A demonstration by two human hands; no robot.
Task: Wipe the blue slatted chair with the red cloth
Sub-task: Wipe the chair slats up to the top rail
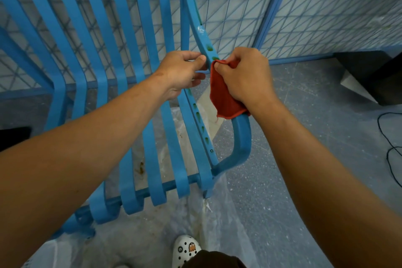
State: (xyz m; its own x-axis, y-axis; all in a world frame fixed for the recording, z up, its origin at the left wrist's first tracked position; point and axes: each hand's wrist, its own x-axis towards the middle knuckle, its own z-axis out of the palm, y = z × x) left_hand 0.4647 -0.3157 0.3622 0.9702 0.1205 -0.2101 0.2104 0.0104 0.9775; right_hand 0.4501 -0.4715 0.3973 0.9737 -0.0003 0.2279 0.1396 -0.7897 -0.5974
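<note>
The right hand (243,76) grips the red cloth (224,98) on the blue slatted metal chair (139,54)'s side rail; the left hand (185,72) pinches that rail. The hanging cloth edge could miss the green smears.

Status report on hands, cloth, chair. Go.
Right hand grips red cloth against chair side rail. Left hand pinches same rail. Nothing in the way.

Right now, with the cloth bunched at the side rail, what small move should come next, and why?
Probably slide the right hand with the red cloth up the side rail. Green smears and a pale patch show on the rail just above the cloth, and the left hand holds the rail beside them, steadying the chair.
</note>
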